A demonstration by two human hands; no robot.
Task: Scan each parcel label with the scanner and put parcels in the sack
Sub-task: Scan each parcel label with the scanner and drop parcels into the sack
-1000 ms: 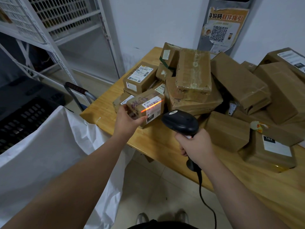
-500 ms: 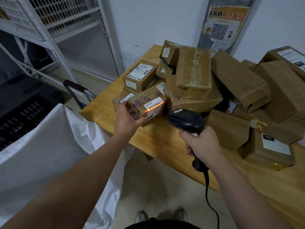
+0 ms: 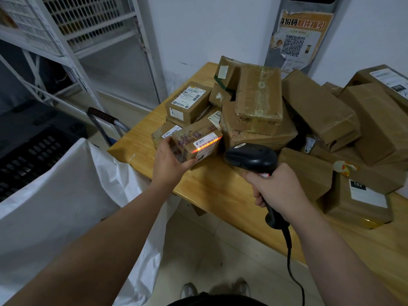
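A: Where is the parcel being scanned?
B: The parcel [image 3: 196, 141], a small brown box, is at the near left edge of the pile [image 3: 260, 107] on the table [image 3: 220, 195]. The left hand [image 3: 170, 161] grips its left end, fingers curled round it. I cannot tell whether it rests on the wood or is lifted clear. An orange scan line [image 3: 208, 143] crosses its white label [image 3: 206, 150].
A: And the other hand?
B: The right hand [image 3: 278, 191] is clamped round the handle of a black scanner [image 3: 251, 155]. The scanner points left at the label, near the box but not touching it. A cable [image 3: 291, 257] hangs below.
A: How would the box handle?
B: Probably light and stiff, since one hand seems to manage it. Its glossy tape [image 3: 189, 134] could be slippery. Holding it by the ends looks safest and keeps the label uncovered.
A: Where does it go?
B: Into a white sack [image 3: 66, 195] at the near left, just beside the table.
A: And the room?
B: The table is pale wood, heaped with brown boxes. Behind it is a white wall [image 3: 198, 29] with a QR poster [image 3: 298, 36]. There is white metal shelving [image 3: 66, 40] at the far left, a black crate [image 3: 28, 151] beyond the sack, and a tiled floor [image 3: 220, 250]
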